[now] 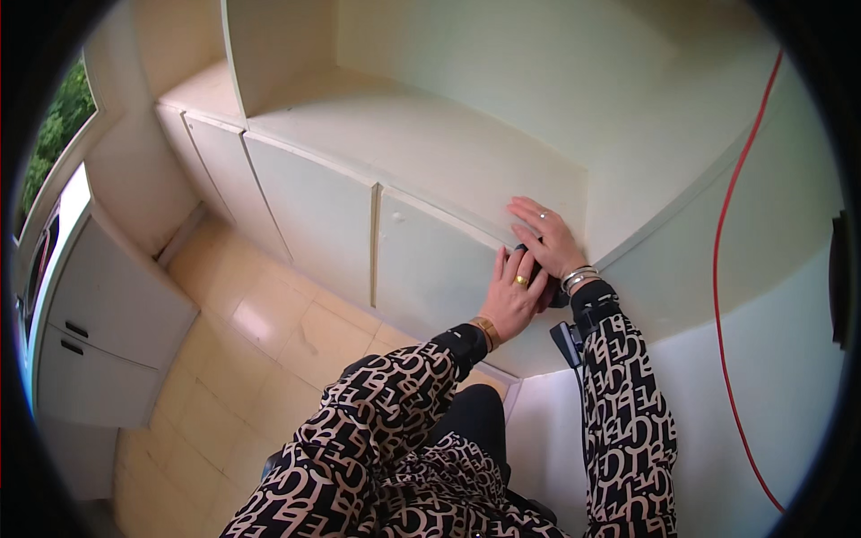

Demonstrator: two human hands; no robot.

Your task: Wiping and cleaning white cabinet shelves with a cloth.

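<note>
Both hands meet at the front edge of a pale built-in cabinet point(430, 151), near its right-hand corner. My right hand point(553, 242) lies over the ledge, fingers stretched out to the left. Just below it, my left hand point(512, 296) reaches up, fingertips near the top of a cabinet door point(437, 249). A small dark object point(536, 269) shows between the two hands. Mostly hidden by them, it cannot be identified, nor can I tell which hand grips it.
A small black device point(567, 343) with a cable hangs at my right forearm. A red cable point(720, 269) runs down the right wall. An upright panel point(276, 60) divides the shelf. A grey drawer cabinet point(107, 323) stands at left on the tiled floor point(262, 363), below a window point(60, 128).
</note>
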